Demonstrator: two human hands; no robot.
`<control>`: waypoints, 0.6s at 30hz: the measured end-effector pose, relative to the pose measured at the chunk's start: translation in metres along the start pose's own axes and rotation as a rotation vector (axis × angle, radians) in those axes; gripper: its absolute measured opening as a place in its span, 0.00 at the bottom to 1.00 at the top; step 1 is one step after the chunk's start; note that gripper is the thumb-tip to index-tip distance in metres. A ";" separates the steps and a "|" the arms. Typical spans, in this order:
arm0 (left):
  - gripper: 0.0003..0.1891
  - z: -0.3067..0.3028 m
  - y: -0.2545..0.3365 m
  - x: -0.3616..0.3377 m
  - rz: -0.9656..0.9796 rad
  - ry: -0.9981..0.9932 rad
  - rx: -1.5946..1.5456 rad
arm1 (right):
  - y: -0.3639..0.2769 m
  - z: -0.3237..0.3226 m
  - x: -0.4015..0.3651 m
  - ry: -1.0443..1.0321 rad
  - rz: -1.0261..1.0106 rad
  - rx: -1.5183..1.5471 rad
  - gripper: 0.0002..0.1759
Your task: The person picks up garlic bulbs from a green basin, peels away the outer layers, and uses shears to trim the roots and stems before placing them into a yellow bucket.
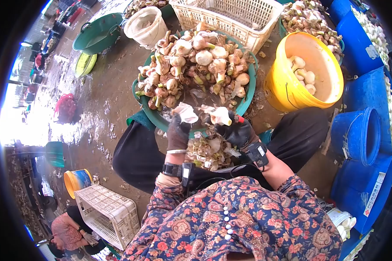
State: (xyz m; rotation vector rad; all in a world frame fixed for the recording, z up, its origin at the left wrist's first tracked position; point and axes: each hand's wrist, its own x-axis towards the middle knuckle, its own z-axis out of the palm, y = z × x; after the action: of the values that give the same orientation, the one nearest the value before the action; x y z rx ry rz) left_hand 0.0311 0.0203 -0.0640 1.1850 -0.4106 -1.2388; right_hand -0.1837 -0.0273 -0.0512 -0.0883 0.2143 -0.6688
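Observation:
My left hand [178,134], in a dark glove, is closed on a papery white piece of garlic skin [186,113]. Beside it, my gloved right hand [240,134] grips a pale garlic bulb [221,117] with its stem end showing. A small red end [241,119] of something juts from the right fingers; the rest is hidden. Both hands are over the near rim of a green tub [251,91] heaped with unpeeled garlic bulbs [204,57]. Loose garlic skins [211,151] lie in a pile between my legs, just below the hands.
A yellow bucket [279,89] to the right contains several peeled bulbs [308,77]. Behind the tub are a cream crate [231,24] and a white bucket [146,28]. Blue containers [355,126] line the right side. Another person [67,230] sits at lower left near a white crate [109,213].

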 end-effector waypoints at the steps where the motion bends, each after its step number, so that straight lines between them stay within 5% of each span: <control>1: 0.16 -0.007 0.004 0.002 0.043 0.073 0.142 | 0.000 -0.003 0.001 0.077 -0.015 0.065 0.30; 2: 0.16 0.002 0.021 -0.002 -0.111 0.213 0.184 | -0.001 -0.004 0.003 -0.002 -0.043 0.083 0.32; 5: 0.20 -0.001 0.005 -0.002 0.237 -0.099 0.747 | 0.001 -0.026 0.006 -0.063 -0.035 0.099 0.33; 7: 0.24 0.035 0.031 -0.022 0.122 -0.191 0.628 | 0.004 -0.030 0.009 -0.110 -0.015 0.152 0.32; 11: 0.15 0.067 0.037 -0.033 0.157 -0.166 0.952 | 0.008 -0.015 0.009 -0.014 -0.019 -0.093 0.26; 13: 0.14 0.071 0.044 -0.033 0.112 -0.204 0.919 | 0.004 -0.011 0.007 -0.007 -0.024 -0.297 0.25; 18: 0.10 0.056 0.030 -0.026 0.077 -0.167 0.697 | 0.005 -0.005 0.005 -0.079 -0.017 -0.256 0.26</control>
State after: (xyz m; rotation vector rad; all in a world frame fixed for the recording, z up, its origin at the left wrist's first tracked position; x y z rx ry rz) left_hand -0.0071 0.0128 -0.0073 1.6295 -1.0623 -1.1625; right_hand -0.1779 -0.0272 -0.0573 -0.3615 0.2222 -0.6507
